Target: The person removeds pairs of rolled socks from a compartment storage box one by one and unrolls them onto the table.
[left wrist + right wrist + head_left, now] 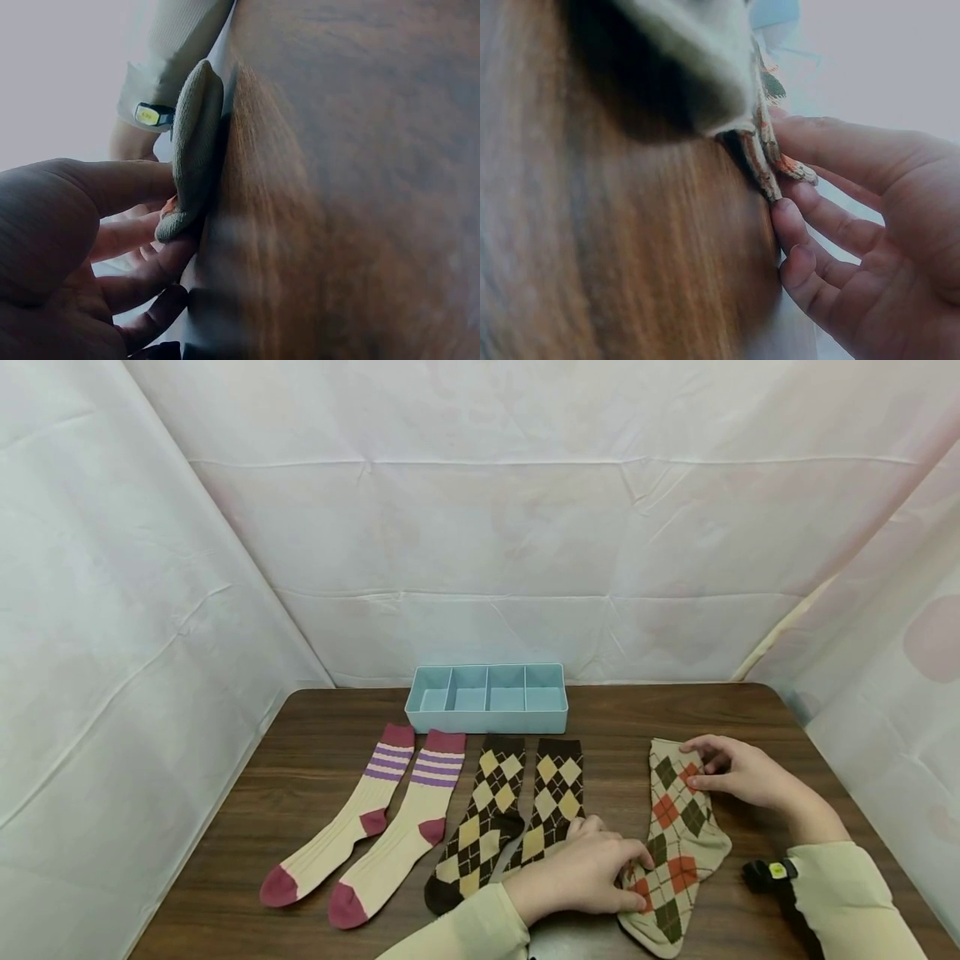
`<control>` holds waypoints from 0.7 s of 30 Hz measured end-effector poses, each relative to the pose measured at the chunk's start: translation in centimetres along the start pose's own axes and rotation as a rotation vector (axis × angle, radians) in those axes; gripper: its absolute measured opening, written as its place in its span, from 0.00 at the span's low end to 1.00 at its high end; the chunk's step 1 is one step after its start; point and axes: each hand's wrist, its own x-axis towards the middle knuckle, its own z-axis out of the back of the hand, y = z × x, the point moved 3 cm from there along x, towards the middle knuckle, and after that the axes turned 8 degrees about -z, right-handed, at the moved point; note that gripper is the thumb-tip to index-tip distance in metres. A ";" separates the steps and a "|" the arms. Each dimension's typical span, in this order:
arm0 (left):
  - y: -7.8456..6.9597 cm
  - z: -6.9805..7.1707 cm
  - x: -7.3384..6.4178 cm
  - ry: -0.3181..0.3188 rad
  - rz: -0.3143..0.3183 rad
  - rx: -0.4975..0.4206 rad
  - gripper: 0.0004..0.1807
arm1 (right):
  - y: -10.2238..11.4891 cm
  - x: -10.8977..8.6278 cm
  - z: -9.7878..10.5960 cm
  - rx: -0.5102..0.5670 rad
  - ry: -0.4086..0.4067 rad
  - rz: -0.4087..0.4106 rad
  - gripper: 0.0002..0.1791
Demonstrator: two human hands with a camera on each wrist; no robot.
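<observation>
A beige argyle sock (667, 831) with orange and green diamonds lies lengthwise at the right of the table. Near its toe, my left hand (588, 867) pinches its left edge between thumb and fingers. At the cuff end, my right hand (738, 770) grips the right edge, thumb on top. The right wrist view shows two layers of the sock fabric (769, 154) at the fingertips. In the left wrist view, the toe of the sock (196, 142) rises as a thick fold beside the thumb. My left hand partly covers one brown argyle sock (558, 785).
Another brown argyle sock (480, 822) lies left of it. Two cream socks with purple stripes and maroon toes, the nearer sock (401, 839) and the outer sock (348, 818), lie further left. A blue four-compartment box (487, 721) stands at the table's back edge, before white cloth.
</observation>
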 end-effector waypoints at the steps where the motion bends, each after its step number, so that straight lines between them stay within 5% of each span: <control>1: 0.0 0.0 0.0 -0.002 0.003 0.006 0.23 | 0.0 0.0 0.0 -0.004 0.000 -0.001 0.30; 21: -1.2 0.2 -0.5 -0.064 0.022 0.084 0.22 | 0.0 0.0 0.1 0.001 0.007 0.001 0.29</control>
